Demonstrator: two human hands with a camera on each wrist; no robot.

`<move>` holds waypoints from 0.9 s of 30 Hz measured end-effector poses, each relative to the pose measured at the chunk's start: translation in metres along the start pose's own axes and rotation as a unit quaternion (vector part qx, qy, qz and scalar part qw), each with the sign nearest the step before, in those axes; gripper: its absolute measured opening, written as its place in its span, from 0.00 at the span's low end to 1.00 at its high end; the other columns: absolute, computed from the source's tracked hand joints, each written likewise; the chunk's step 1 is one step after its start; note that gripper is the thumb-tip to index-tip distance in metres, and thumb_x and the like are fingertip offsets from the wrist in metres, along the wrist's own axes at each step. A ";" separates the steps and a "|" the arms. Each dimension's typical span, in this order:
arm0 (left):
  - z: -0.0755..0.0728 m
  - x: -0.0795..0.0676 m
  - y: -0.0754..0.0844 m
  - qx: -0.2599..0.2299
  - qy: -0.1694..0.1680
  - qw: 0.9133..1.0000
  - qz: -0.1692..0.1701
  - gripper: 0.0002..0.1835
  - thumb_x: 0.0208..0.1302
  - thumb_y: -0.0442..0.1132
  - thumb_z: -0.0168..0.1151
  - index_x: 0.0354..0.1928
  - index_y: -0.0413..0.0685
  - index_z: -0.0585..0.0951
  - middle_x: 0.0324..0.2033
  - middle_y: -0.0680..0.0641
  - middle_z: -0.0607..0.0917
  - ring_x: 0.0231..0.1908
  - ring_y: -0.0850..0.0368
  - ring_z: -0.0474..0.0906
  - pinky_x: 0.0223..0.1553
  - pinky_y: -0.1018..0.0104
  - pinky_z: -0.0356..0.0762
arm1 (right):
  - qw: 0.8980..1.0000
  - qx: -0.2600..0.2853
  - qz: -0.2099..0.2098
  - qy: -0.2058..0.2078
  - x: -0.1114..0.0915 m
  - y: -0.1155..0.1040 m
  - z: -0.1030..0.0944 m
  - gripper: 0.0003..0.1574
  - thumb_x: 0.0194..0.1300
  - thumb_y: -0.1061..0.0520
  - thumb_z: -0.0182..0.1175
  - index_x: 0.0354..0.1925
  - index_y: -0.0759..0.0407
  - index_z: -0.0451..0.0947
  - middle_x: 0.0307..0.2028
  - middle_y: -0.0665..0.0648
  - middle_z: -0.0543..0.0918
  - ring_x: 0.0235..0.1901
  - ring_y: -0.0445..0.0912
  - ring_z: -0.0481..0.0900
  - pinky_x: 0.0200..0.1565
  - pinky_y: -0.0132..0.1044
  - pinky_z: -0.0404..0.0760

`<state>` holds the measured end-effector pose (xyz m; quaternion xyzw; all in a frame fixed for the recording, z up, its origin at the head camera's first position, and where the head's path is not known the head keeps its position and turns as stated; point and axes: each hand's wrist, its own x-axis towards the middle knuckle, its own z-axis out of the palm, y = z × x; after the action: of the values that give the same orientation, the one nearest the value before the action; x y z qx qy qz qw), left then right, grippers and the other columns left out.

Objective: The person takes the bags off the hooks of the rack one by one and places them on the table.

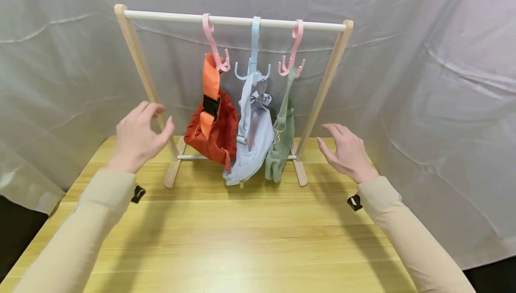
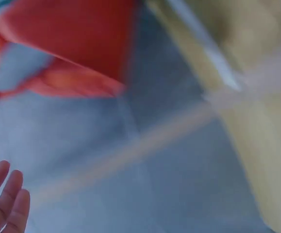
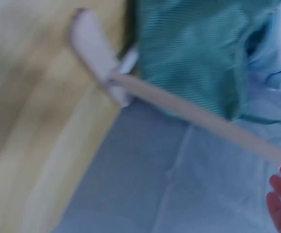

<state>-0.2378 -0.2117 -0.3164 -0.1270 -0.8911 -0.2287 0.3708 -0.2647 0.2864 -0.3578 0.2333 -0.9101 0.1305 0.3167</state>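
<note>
My left hand hovers beside the left post of a small rack, fingers loosely bent and holding nothing. On the other side, my right hand is held in the air just outside the right post, thumb apart from relaxed fingers. Between them three bags hang from the rack. The red bag with an orange strap and black buckle is nearest the left hand. In the middle hangs a pale blue bag. A green bag hangs closest to the right hand and shows large in the right wrist view.
The rack has a white top rail and wooden posts. Two pink hooks and a light blue hook hang on it. It stands on a wooden table, with a grey curtain behind and at the sides.
</note>
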 end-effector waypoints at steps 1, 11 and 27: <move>0.002 0.008 0.010 -0.017 0.016 1.000 0.011 0.16 0.64 0.45 0.59 0.44 0.39 0.82 0.40 0.40 0.86 0.39 0.42 0.82 0.38 0.45 0.77 | 1.000 0.012 -0.009 0.013 0.005 -0.004 -0.003 0.26 0.67 0.48 0.60 0.57 0.61 0.78 0.53 0.64 0.84 0.51 0.61 0.83 0.44 0.60 0.82; 0.030 0.063 0.130 -0.175 0.083 0.977 0.094 0.09 0.63 0.38 0.56 0.34 0.40 0.82 0.30 0.43 0.84 0.31 0.51 0.79 0.39 0.60 0.78 | 0.962 0.269 0.029 0.035 0.065 -0.041 -0.018 0.22 0.76 0.59 0.50 0.63 0.66 0.73 0.59 0.65 0.80 0.58 0.56 0.79 0.59 0.51 0.78; 0.086 0.090 0.227 -0.300 -0.213 0.917 -0.155 0.29 0.76 0.51 0.46 0.73 0.46 0.67 0.65 0.46 0.80 0.66 0.53 0.76 0.69 0.58 0.69 | 0.816 0.539 0.208 -0.029 0.125 -0.048 -0.017 0.33 0.83 0.51 0.30 0.79 0.62 0.46 0.77 0.68 0.53 0.80 0.53 0.50 0.79 0.51 0.53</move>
<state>-0.2622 0.0328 -0.2337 -0.1383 -0.8469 -0.5077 0.0764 -0.3177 0.2090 -0.2607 0.1751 -0.7298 0.6562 0.0790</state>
